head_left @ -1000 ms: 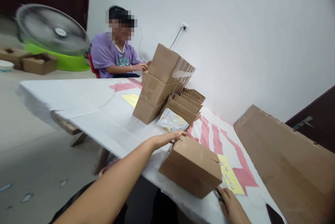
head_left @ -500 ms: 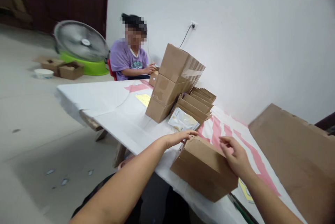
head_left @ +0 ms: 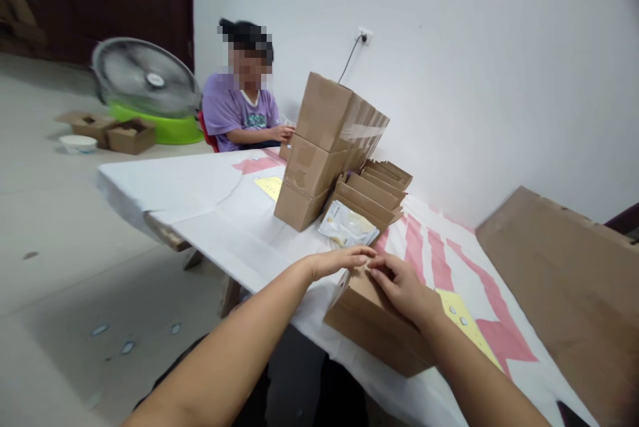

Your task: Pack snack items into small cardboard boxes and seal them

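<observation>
At the white-covered counter's (head_left: 219, 227) front edge, my left hand (head_left: 343, 259) and right hand (head_left: 402, 287), both open, rest fingers-down on a plain brown cardboard box (head_left: 367, 330).

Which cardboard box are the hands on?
The lone box at the near edge of the table: left hand and right hand both rest on its top. The taped stack and the open-flapped row behind stand untouched.

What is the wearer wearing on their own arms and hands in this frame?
Nothing visible: the left hand and right hand are ungloved, and no sleeve, watch, bracelet or ring shows from there back to the frame's edge.
</observation>
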`<action>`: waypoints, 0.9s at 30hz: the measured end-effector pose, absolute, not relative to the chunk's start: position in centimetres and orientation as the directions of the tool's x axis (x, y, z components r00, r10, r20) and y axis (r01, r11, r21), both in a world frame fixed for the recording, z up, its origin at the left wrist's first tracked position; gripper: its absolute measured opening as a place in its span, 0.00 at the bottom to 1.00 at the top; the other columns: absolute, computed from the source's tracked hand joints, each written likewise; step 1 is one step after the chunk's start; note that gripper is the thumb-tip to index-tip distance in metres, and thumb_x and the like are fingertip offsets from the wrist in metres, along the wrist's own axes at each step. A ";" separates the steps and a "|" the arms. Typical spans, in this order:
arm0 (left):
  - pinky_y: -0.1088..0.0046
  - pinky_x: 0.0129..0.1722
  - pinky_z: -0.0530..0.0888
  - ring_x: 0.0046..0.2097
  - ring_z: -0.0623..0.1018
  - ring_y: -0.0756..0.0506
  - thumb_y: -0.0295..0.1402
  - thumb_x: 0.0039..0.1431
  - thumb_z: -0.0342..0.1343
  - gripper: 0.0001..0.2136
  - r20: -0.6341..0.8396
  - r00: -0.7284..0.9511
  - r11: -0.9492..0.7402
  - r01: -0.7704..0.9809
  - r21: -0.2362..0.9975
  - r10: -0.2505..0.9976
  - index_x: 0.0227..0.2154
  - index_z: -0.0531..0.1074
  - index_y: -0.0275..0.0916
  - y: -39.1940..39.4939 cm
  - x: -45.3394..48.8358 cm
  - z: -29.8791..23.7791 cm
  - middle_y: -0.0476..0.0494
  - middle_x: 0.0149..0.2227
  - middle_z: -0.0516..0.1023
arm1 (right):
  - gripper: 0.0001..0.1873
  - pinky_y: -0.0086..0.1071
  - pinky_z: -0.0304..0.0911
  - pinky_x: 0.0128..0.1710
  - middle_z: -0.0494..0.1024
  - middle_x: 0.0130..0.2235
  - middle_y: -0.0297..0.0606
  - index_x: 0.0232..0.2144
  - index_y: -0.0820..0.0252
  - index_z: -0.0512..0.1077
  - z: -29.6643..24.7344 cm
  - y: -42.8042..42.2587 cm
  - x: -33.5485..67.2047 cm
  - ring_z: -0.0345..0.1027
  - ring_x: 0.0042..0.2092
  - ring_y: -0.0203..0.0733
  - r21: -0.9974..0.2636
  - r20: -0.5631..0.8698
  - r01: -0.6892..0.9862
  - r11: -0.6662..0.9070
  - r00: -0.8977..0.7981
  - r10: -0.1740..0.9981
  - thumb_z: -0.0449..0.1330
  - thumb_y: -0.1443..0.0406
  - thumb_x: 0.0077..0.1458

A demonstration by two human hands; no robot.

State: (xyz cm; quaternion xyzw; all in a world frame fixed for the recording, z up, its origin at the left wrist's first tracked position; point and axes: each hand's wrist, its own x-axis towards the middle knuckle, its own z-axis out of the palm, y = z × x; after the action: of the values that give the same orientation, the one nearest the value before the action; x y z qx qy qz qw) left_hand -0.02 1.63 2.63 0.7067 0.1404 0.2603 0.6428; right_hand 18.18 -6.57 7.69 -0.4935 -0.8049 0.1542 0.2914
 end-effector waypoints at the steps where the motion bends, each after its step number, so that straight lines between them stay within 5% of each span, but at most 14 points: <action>1: 0.63 0.52 0.62 0.55 0.64 0.40 0.46 0.53 0.55 0.25 0.190 0.830 -0.130 -0.143 0.981 0.525 0.53 0.64 0.44 1.5 -0.1 2.8 0.44 0.54 0.66 | 0.07 0.34 0.65 0.42 0.77 0.38 0.37 0.37 0.57 0.72 7.8 -6.4 18.5 0.70 0.40 0.40 -0.584 0.280 0.675 0.451 -0.355 0.892 0.55 0.63 0.58; 7: 0.65 0.50 0.64 0.53 0.66 0.40 0.43 0.50 0.59 0.27 0.183 0.830 -0.139 -0.128 0.982 0.527 0.54 0.64 0.44 1.1 -0.2 3.2 0.44 0.50 0.68 | 0.16 0.26 0.61 0.27 0.74 0.33 0.33 0.41 0.59 0.70 8.2 -5.8 19.8 0.64 0.28 0.32 -0.698 0.100 0.605 0.384 -0.448 0.888 0.63 0.63 0.49; 22: 0.62 0.55 0.62 0.57 0.63 0.40 0.39 0.51 0.59 0.26 0.155 0.829 -0.128 -0.101 0.987 0.537 0.54 0.62 0.43 1.1 -0.3 3.3 0.43 0.55 0.65 | 0.12 0.29 0.65 0.34 0.78 0.35 0.35 0.41 0.57 0.69 8.0 -6.0 20.3 0.70 0.33 0.35 -0.599 0.217 0.634 0.489 -0.459 0.862 0.61 0.62 0.53; 27: 0.63 0.57 0.59 0.59 0.62 0.40 0.39 0.51 0.59 0.26 0.156 0.816 -0.149 -0.087 0.985 0.557 0.53 0.63 0.43 1.3 -0.2 3.0 0.44 0.56 0.65 | 0.04 0.29 0.64 0.35 0.78 0.35 0.33 0.36 0.55 0.72 8.9 -6.7 19.6 0.69 0.33 0.35 -0.434 0.269 0.714 0.549 -0.479 0.836 0.59 0.65 0.55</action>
State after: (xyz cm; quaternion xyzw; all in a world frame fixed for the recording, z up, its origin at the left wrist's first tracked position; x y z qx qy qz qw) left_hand -0.22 1.26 3.00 0.7136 0.1645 0.2551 0.6314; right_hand 19.56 -6.67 8.86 -0.4561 -0.8496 0.1323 0.2293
